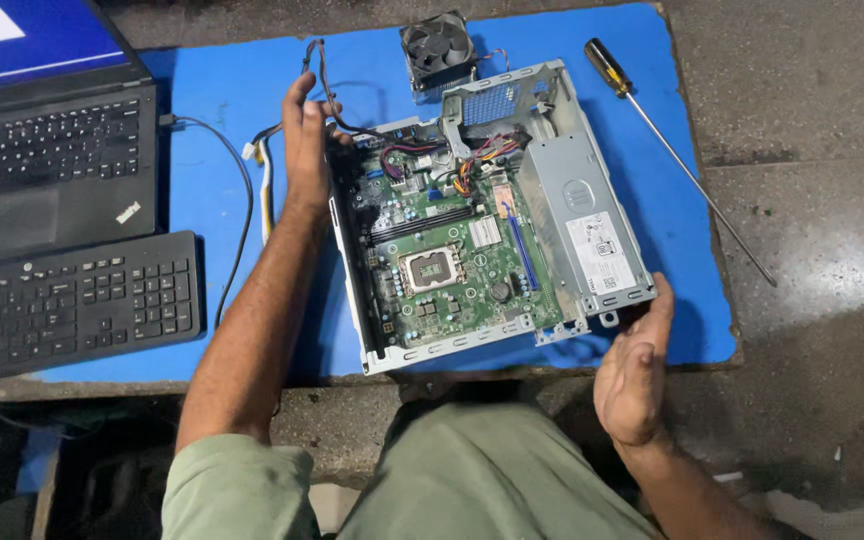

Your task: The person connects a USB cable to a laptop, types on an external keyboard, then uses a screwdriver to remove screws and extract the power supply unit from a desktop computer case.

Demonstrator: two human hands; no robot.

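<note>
An opened small desktop computer case [592, 235] lies on a blue mat [222, 90], its green motherboard [452, 265] and bare processor socket [429, 268] exposed. My left hand [305, 140] rests against the case's far left corner, fingers up beside a bundle of dark cables [317, 70]; whether it grips them I cannot tell. My right hand [634, 370] touches the near right corner of the case, fingers apart, holding nothing. A grey metal drive or power cage [577, 190] fills the case's right side.
A cooling fan with heatsink [438, 55] sits behind the case. A long screwdriver [672, 150] with a dark and yellow handle lies to the right. At left are a black laptop [47, 150], a black keyboard [72, 305] and a dark cable [237, 200].
</note>
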